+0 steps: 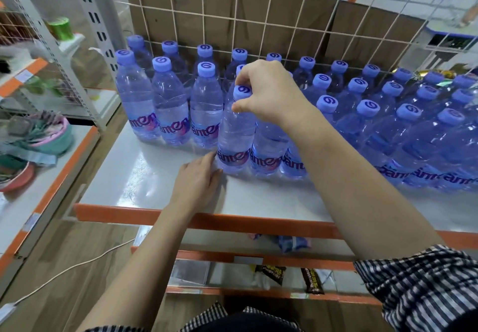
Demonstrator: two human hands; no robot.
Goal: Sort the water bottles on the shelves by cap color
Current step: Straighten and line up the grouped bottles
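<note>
The left hand (pixel 199 179) is laid flat on the shelf (pixel 155 189), fingertips touching the front bottle (pixel 235 135) at its 7 o'clock; that bottle's neck is pinched by the right hand (pixel 263 93). Beyond, from 12 to 3 o'clock, roughly twenty-five purple caps (pixel 327 104) are counted, no other colour, so sorting is judged nearly done.

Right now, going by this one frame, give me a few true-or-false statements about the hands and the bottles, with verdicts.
1. The right hand grips a bottle near its top. True.
2. The left hand lifts a second bottle. False: it lies open on the shelf, beside the gripped bottle's base.
3. All visible caps on this shelf are blue-purple. True.
4. The rows of bottles lie on their sides. False: they stand upright.
</note>
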